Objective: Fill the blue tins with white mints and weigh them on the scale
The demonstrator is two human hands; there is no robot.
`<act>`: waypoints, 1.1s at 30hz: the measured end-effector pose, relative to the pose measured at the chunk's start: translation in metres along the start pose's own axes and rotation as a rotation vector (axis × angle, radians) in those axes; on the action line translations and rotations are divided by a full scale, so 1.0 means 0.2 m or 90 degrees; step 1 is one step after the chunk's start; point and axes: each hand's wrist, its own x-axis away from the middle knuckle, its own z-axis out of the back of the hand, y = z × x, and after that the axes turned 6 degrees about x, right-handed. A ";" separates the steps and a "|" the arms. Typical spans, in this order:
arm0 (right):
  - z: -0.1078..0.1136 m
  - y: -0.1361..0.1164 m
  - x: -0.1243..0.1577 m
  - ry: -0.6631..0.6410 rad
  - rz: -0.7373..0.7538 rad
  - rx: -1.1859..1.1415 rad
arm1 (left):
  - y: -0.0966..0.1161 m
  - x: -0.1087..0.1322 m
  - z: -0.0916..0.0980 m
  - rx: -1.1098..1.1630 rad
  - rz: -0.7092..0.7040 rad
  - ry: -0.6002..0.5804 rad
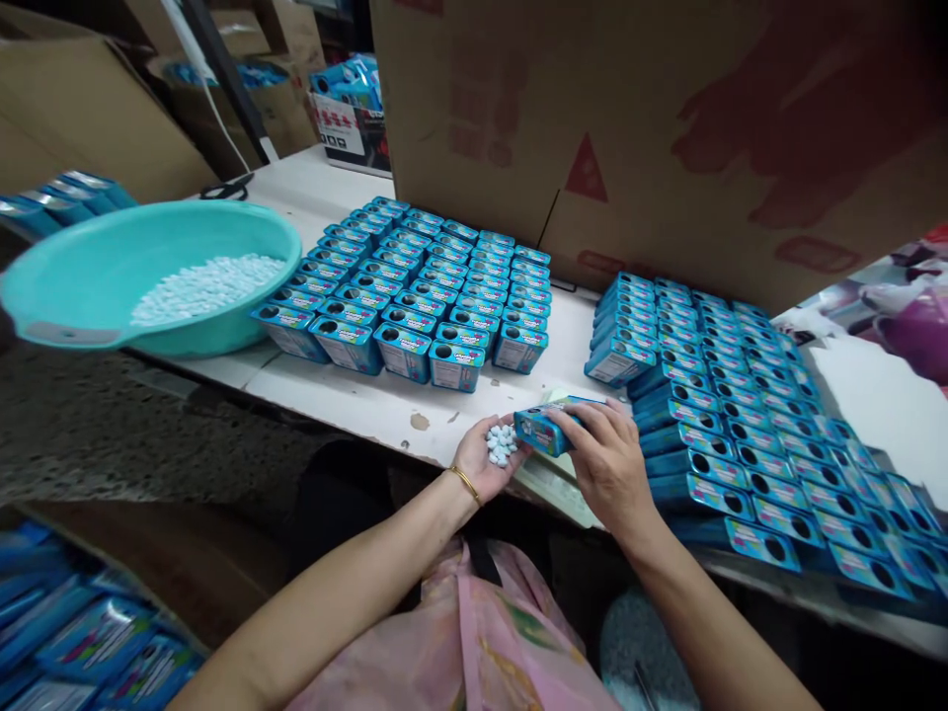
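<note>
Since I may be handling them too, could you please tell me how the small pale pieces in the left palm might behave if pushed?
The pale pieces would probably scatter easily, lying loose on the open left hand. They may roll a little, looking rounded. Each is likely light, being so small.

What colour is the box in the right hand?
The box is mainly blue, shown best in the head view.

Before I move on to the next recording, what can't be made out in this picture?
All in the head view:
1. Part of the left hand: hidden by the blue, printed, rectangular box.
2. That box's inside: hidden by its walls.
3. Print on the flat blue packages, lower left: blurred, some cut off by the edge.
4. Glossy purple object: cut off by the right edge.
</note>
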 end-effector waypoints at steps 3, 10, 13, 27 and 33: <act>-0.02 0.06 0.02 0.048 -0.085 -0.133 | 0.01 0.02 -0.01 -0.009 0.003 0.015; -0.19 0.22 0.13 0.148 -0.351 -0.554 | 0.08 0.07 0.01 -0.038 -0.008 0.031; -0.23 0.23 0.17 0.165 -0.382 -0.600 | 0.11 0.11 0.01 -0.047 -0.020 0.038; -0.01 0.23 0.22 0.400 -0.423 -0.431 | 0.16 0.18 0.09 -0.048 -0.029 0.049; 0.01 0.24 0.23 0.437 -0.446 -0.349 | 0.15 0.20 0.09 -0.057 -0.018 0.052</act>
